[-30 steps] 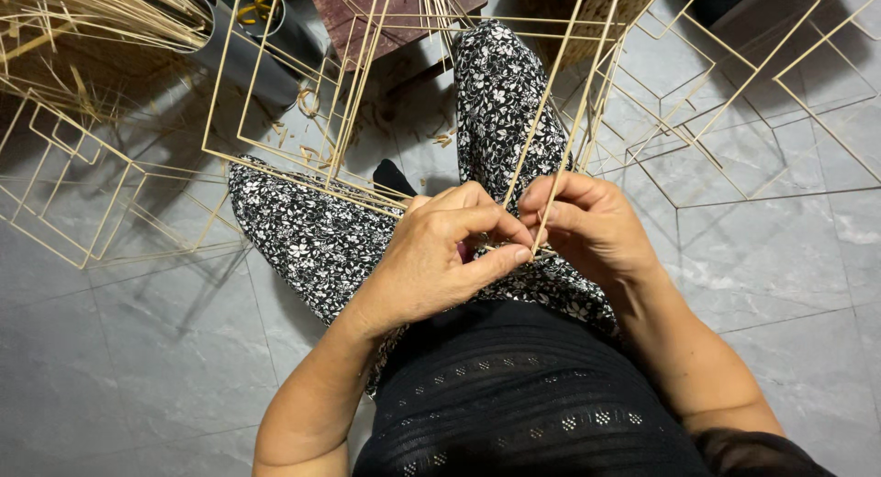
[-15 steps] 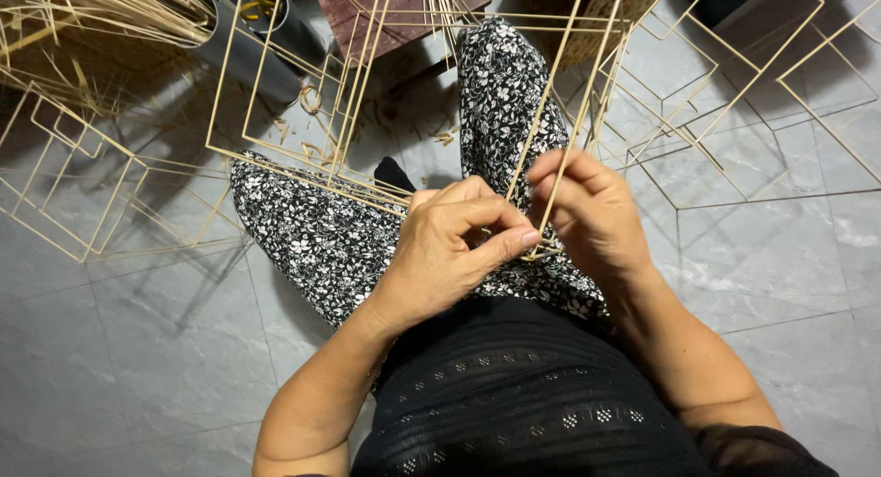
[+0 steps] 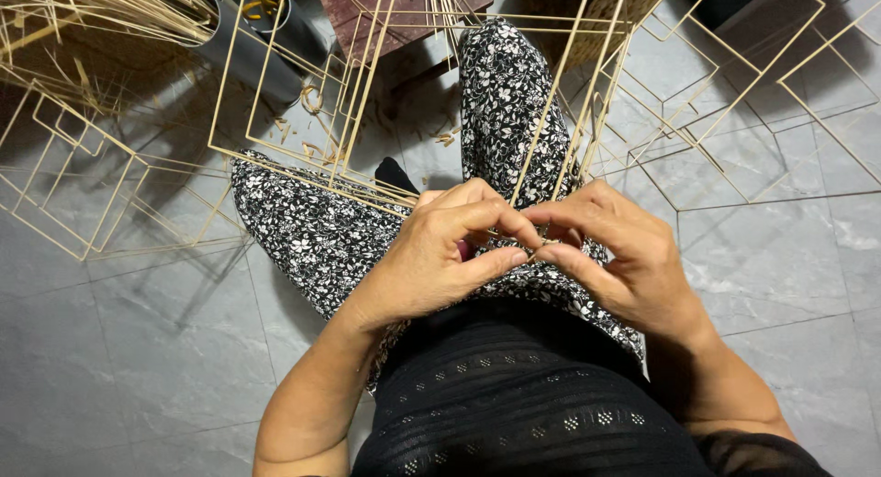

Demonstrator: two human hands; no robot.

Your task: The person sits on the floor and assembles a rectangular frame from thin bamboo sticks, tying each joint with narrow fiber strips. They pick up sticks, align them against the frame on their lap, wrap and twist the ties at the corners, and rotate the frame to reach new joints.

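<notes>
A box-shaped frame of thin pale bamboo strips rests on my lap, over floral black-and-white trousers. My left hand and my right hand meet at the frame's near corner, fingertips pinched together on the strips there. The thumbs and forefingers of both hands press on the joint, which is mostly hidden under the fingers. Two strips run up and away from the corner between the hands.
Several more finished bamboo frames lie on the grey tiled floor at the left and at the right. A bundle of loose strips lies at the top left beside a dark tube-shaped holder. A reddish stool stands ahead.
Both hands have stayed at the same corner. The fingers have shifted slightly, the right hand's fingers curling closer onto the joint.
</notes>
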